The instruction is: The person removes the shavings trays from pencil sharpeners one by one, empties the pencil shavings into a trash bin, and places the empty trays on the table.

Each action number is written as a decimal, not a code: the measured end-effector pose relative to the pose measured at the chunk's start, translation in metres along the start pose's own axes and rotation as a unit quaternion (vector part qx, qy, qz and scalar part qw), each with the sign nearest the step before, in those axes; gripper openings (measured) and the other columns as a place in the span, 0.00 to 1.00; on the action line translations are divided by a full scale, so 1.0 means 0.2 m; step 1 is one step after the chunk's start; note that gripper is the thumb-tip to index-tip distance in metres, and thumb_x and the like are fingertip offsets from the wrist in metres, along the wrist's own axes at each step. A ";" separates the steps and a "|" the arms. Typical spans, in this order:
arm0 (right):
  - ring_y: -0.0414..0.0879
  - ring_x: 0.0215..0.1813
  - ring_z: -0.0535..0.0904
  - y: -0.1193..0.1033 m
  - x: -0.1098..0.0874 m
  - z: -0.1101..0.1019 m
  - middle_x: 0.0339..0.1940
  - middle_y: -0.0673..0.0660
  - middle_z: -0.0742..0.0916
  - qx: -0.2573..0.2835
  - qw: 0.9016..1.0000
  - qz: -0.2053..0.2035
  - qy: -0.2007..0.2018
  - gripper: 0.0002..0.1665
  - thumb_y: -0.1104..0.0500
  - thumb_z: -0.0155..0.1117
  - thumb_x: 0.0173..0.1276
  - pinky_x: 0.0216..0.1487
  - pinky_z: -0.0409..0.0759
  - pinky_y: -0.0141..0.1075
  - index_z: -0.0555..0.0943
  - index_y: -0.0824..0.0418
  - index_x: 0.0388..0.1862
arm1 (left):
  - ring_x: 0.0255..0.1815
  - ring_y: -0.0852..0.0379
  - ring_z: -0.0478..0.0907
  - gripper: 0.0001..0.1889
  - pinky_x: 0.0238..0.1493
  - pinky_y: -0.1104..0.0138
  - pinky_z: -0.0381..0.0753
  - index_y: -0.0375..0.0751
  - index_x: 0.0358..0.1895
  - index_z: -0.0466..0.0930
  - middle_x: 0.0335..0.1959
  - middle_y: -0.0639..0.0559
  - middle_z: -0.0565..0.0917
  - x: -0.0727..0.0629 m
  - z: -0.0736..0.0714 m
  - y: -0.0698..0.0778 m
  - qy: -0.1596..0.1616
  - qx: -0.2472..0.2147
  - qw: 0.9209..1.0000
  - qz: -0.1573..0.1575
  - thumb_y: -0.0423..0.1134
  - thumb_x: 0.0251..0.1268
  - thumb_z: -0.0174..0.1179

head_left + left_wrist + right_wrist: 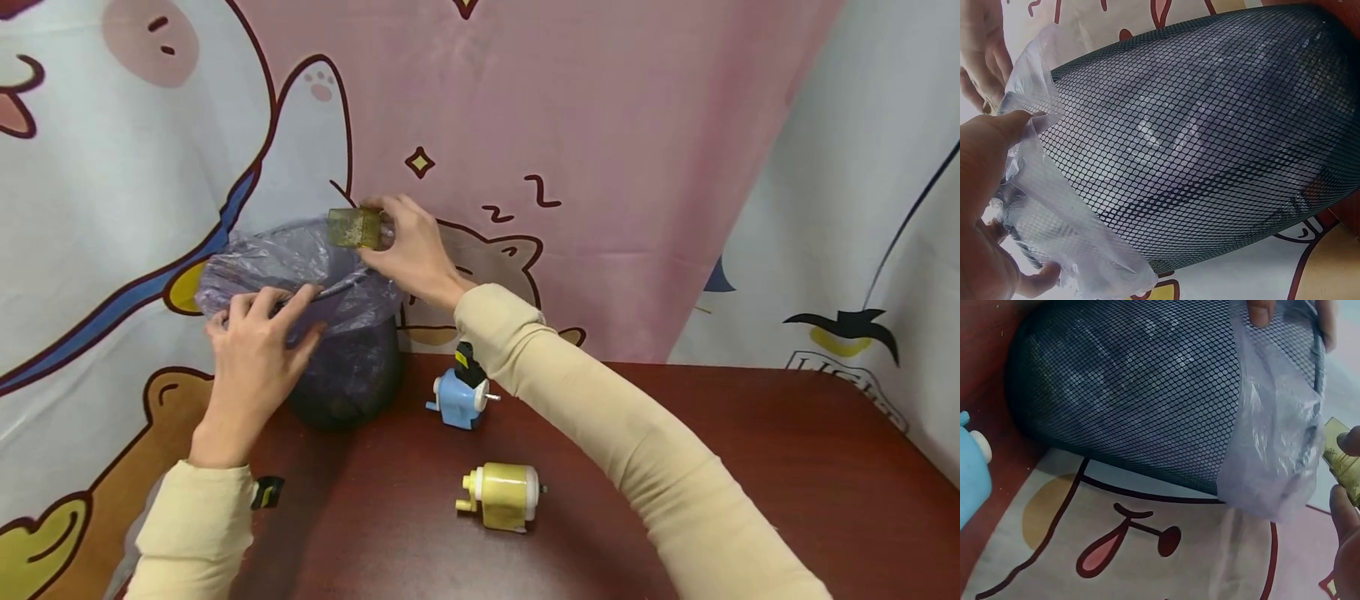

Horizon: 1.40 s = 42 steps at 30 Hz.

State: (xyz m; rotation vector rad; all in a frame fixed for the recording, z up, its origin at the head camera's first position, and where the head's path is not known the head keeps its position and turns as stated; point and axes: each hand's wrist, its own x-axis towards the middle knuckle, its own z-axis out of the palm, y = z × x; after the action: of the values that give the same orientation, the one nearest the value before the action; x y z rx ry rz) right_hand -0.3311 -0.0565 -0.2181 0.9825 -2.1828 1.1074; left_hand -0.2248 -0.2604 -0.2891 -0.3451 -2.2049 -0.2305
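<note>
A dark mesh trash can (345,387), lined with a thin purple plastic bag (247,260), stands at the back left against the cloth. My left hand (253,354) grips its near rim, thumb outside on the folded bag and fingers over the edge. Above the far right of the opening, my right hand (416,250) pinches a small see-through yellow-green box (352,228), like a sharpener's shavings drawer, between thumb and fingers. Grainy specks show inside the box. In the right wrist view the box (1342,465) sits just beyond the bag-covered rim.
A yellow crank pencil sharpener (506,497) lies on the dark red table (750,467) near the middle. Closer to the can is a blue one (457,400), under the right wrist. A printed cartoon cloth (600,150) hangs behind the table.
</note>
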 end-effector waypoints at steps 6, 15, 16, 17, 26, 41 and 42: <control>0.49 0.60 0.81 0.00 0.04 0.05 0.63 0.61 0.81 -0.052 0.997 -0.053 -0.023 0.32 0.63 0.72 0.65 0.60 0.79 0.30 0.76 0.66 0.68 | 0.52 0.29 0.72 0.26 0.54 0.23 0.62 0.47 0.64 0.81 0.50 0.33 0.81 0.01 0.00 0.01 -0.003 -0.001 1.000 -0.009 0.38 0.60 0.73; 0.49 0.67 0.79 0.00 0.06 0.06 0.69 0.60 0.77 -0.169 0.975 -0.120 -0.081 0.32 0.65 0.69 0.69 0.65 0.79 0.34 0.74 0.63 0.71 | 0.52 0.29 0.72 0.26 0.54 0.22 0.62 0.47 0.64 0.81 0.50 0.33 0.81 0.01 0.00 0.01 -0.007 -0.002 1.000 -0.012 0.39 0.60 0.73; 0.49 0.67 0.79 0.00 0.06 0.05 0.70 0.60 0.77 -0.175 0.973 -0.125 -0.085 0.32 0.65 0.68 0.70 0.65 0.79 0.34 0.74 0.63 0.72 | 0.52 0.29 0.72 0.27 0.54 0.22 0.61 0.46 0.64 0.81 0.50 0.33 0.81 0.01 0.00 0.01 -0.006 -0.002 1.000 -0.012 0.39 0.60 0.73; 0.49 0.67 0.79 0.00 0.06 0.05 0.70 0.60 0.77 -0.183 0.970 -0.130 -0.089 0.31 0.65 0.67 0.70 0.66 0.78 0.34 0.74 0.63 0.72 | 0.52 0.29 0.72 0.27 0.54 0.22 0.61 0.46 0.64 0.81 0.50 0.33 0.81 0.01 0.00 0.01 -0.007 -0.003 1.000 -0.013 0.39 0.60 0.73; 0.50 0.69 0.76 -0.03 0.09 0.04 0.70 0.61 0.77 -0.236 0.948 -0.173 -0.128 0.30 0.65 0.63 0.74 0.69 0.76 0.36 0.73 0.64 0.73 | 0.53 0.29 0.72 0.26 0.54 0.22 0.61 0.46 0.64 0.80 0.51 0.32 0.81 0.01 0.00 0.01 -0.010 0.001 1.000 -0.015 0.38 0.61 0.73; 0.53 0.68 0.77 -0.08 0.16 0.00 0.71 0.60 0.76 -0.307 0.911 -0.220 -0.167 0.26 0.68 0.55 0.78 0.71 0.75 0.39 0.73 0.61 0.73 | 0.53 0.29 0.71 0.26 0.56 0.22 0.60 0.46 0.65 0.80 0.51 0.33 0.80 0.01 0.00 0.01 -0.018 -0.002 1.000 -0.019 0.39 0.61 0.73; 0.53 0.68 0.77 -0.08 0.16 0.00 0.71 0.60 0.76 -0.308 0.909 -0.223 -0.171 0.27 0.69 0.55 0.78 0.71 0.75 0.40 0.73 0.60 0.73 | 0.53 0.29 0.71 0.26 0.56 0.22 0.61 0.46 0.65 0.80 0.51 0.33 0.81 0.01 0.00 0.01 -0.018 -0.001 1.000 -0.019 0.39 0.61 0.73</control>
State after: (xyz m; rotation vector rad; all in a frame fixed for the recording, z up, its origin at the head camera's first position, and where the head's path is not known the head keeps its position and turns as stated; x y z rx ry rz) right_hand -0.3380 -0.0744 -0.1884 1.3299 -2.1752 0.0141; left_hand -0.2259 -0.2588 -0.2878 -0.3118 -2.2481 -0.2494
